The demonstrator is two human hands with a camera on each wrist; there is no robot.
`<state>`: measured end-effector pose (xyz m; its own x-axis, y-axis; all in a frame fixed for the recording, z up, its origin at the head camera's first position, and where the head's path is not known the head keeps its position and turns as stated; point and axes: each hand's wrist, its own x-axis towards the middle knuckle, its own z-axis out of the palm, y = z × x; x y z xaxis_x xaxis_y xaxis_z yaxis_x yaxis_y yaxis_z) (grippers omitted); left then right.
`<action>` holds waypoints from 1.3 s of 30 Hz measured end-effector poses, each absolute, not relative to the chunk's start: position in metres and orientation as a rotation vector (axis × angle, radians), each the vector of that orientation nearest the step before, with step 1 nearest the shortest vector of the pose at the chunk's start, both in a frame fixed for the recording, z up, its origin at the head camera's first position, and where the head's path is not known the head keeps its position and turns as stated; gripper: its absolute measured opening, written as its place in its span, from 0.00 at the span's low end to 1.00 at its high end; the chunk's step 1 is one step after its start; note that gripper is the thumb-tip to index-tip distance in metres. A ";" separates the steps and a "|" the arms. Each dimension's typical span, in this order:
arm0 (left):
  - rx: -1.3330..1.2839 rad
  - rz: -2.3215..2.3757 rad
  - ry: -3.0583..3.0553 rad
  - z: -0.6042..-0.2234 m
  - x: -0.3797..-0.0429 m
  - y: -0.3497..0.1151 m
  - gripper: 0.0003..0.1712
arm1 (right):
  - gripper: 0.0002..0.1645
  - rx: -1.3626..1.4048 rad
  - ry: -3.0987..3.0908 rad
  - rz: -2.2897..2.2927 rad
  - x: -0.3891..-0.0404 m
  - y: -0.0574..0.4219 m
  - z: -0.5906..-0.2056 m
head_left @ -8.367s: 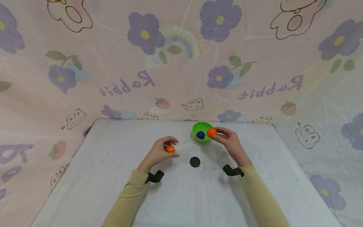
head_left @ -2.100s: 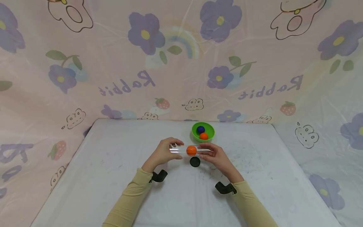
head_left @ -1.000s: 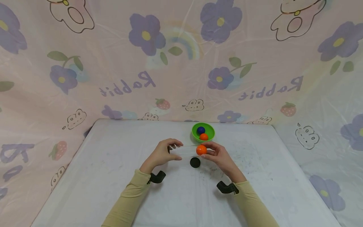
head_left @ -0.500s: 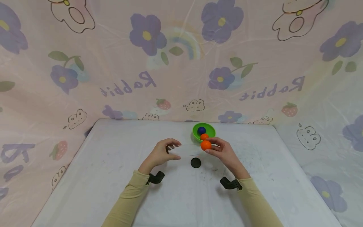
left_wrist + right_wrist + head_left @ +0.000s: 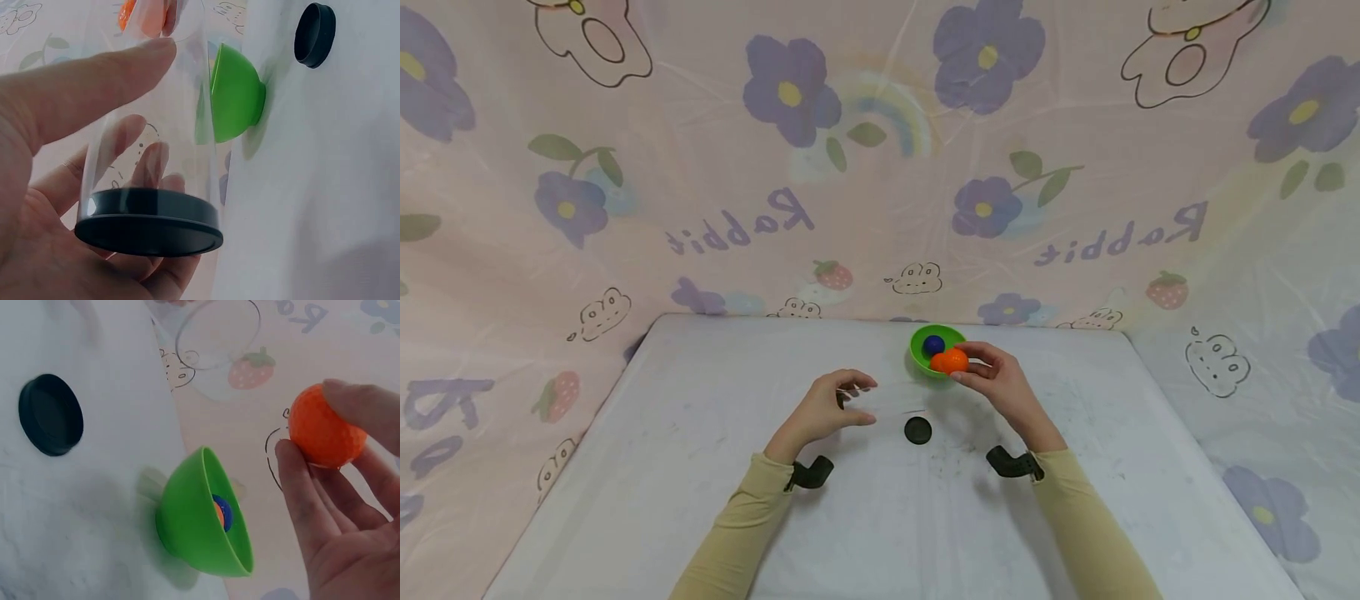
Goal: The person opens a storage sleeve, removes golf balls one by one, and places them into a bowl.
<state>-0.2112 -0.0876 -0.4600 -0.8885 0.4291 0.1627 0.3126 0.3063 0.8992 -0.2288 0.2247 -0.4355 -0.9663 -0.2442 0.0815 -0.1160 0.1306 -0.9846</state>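
Observation:
In the head view, my left hand (image 5: pixel 820 412) holds a clear plastic tube lying sideways, its open mouth toward the right. The tube's closed end carries a black cap (image 5: pixel 150 228), seen in the left wrist view; no ball shows inside the tube. Between right thumb and fingers, an orange ball (image 5: pixel 954 361) is pinched by my right hand (image 5: pixel 1007 387) at the near right rim of the green bowl (image 5: pixel 916 360). The right wrist view shows that ball raised apart from the bowl. Inside the bowl are a blue ball (image 5: pixel 934 345) and another orange ball (image 5: pixel 937 363), partly hidden.
A loose black lid (image 5: pixel 917 430) lies on the white-covered table (image 5: pixel 880 517) between the hands, nearer than the bowl. Behind the table hangs a patterned cloth (image 5: pixel 880 192), which also rises along both sides.
Earlier one orange ball went into the bowl. Since then, my right hand has drawn the second one from the tube's mouth and moved it right and away to the bowl. The left hand barely shifted.

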 end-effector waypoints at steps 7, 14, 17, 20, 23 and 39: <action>0.679 1.652 2.449 -0.466 -0.211 -0.085 0.28 | 0.30 -0.352 2.346 -1.960 -0.242 0.228 -0.437; 0.705 1.653 2.394 -0.466 -0.212 -0.085 0.27 | 0.29 -0.300 2.426 -1.895 -0.251 0.229 -0.439; 0.729 1.657 2.382 -0.466 -0.211 -0.085 0.26 | 0.30 -0.288 2.446 -1.861 -0.254 0.228 -0.440; 0.730 1.664 2.386 -0.467 -0.211 -0.084 0.26 | 0.30 -0.280 2.448 -1.857 -0.258 0.228 -0.440; 0.721 1.670 2.396 -0.467 -0.210 -0.083 0.27 | 0.31 -0.287 2.460 -1.841 -0.261 0.228 -0.441; 0.740 1.635 2.399 -0.431 -0.191 -0.082 0.24 | 0.29 -0.313 2.496 -1.776 -0.270 0.225 -0.450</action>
<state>-0.1910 -0.0818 -0.4314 -0.8681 0.4726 0.1516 0.3140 0.2864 0.9052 -0.2703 0.2254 -0.4501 -0.9775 -0.2004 0.0663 -0.1283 0.3147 -0.9405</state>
